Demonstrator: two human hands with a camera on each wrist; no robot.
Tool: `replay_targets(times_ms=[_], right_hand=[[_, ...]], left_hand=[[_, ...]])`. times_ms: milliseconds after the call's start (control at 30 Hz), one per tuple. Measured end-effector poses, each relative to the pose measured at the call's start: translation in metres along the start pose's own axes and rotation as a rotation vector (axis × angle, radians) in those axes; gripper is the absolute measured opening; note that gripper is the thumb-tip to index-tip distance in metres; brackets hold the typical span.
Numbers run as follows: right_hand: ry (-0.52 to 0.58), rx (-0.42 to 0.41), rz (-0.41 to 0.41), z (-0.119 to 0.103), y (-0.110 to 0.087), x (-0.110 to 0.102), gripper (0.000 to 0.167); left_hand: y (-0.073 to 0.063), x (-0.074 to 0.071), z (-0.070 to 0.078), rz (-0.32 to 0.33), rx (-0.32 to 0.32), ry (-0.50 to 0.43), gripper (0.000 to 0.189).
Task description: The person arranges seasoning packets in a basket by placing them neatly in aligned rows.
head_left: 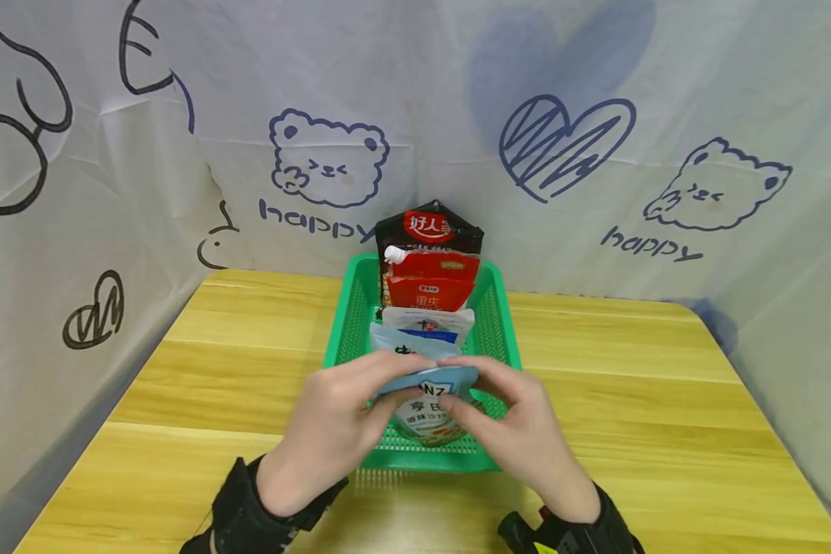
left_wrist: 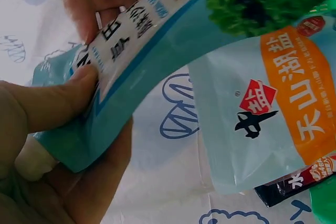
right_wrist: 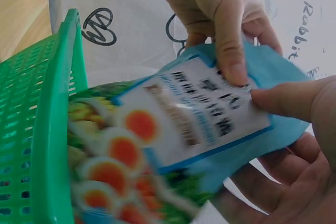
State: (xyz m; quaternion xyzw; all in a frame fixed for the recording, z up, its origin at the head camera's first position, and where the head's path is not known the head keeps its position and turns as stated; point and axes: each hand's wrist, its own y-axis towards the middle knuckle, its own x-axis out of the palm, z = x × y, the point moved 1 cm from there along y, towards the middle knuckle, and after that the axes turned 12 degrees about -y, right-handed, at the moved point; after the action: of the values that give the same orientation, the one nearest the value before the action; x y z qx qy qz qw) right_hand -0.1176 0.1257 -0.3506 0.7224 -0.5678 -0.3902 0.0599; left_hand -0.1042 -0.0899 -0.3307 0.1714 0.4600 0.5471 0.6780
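Note:
Both hands pinch the top edge of a light blue salad dressing pouch (head_left: 425, 419), thumbs in front and fingers behind. My left hand (head_left: 349, 412) grips its left corner, while my right hand (head_left: 519, 423) has the right one. Pictures of halved eggs and vegetables cover the pouch's lower front (right_wrist: 123, 150). In the head view, its bottom overlaps the near end of a green plastic basket (head_left: 450, 462). Just behind it stands a pale blue salt bag (left_wrist: 252, 108) with an orange panel.
Farther back in the basket are a white-and-blue bag (head_left: 429, 319), a red pouch with a white spout (head_left: 432, 288) and a tall black bag (head_left: 460, 235). The basket stands on a wooden table (head_left: 637, 415), with a drawn-on white cloth (head_left: 443, 100) behind.

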Motion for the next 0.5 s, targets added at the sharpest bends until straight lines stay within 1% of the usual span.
replay_targets(times_ms=[100,200,367,500], right_hand=[[-0.009,-0.013,0.041,-0.0014,-0.0014,0.0002,0.033],[-0.034,0.003,0.072,-0.0028,-0.0018,-0.0002,0.027],[-0.077,0.038,0.084,-0.0008,-0.0009,0.0003,0.022],[-0.086,0.057,0.080,0.0032,-0.0001,0.0006,0.022]], left_hand=[[-0.0015,0.0041,-0.0021,-0.031,0.011,0.051,0.035],[-0.0027,0.0069,-0.0038,-0.048,0.008,0.088,0.035],[-0.0025,0.0072,-0.0051,-0.057,-0.045,0.118,0.036],[-0.0016,0.0060,-0.0067,-0.051,-0.072,0.126,0.036]])
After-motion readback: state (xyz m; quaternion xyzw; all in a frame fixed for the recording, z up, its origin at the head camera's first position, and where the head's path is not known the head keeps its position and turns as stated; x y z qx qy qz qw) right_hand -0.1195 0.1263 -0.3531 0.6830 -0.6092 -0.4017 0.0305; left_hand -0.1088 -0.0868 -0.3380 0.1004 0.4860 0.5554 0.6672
